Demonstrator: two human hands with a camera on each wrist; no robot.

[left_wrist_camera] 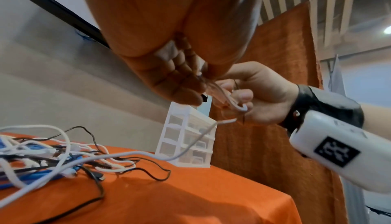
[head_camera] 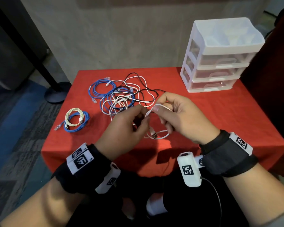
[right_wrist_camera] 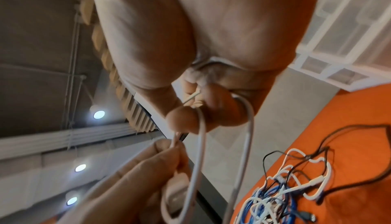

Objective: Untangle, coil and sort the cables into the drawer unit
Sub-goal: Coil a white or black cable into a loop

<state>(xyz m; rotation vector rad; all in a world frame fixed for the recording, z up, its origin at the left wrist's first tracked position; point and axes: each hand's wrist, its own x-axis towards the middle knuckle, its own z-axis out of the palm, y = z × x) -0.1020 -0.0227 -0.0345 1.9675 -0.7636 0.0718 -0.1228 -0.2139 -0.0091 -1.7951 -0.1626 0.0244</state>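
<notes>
Both hands hold one white USB cable above the red table. My left hand pinches the cable where it bends; my right hand pinches the same bend between thumb and forefinger, with loops hanging below and a USB plug dangling. In the right wrist view the white cable loops down from my right fingertips to the left fingers. A tangle of white, black and blue cables lies behind the hands. The white drawer unit stands at the table's back right, all drawers closed.
A coiled blue cable lies at the back left beside the tangle. A cream coil on top of a blue coil sits near the left edge. The floor drops away left of the table, with a black stand base there.
</notes>
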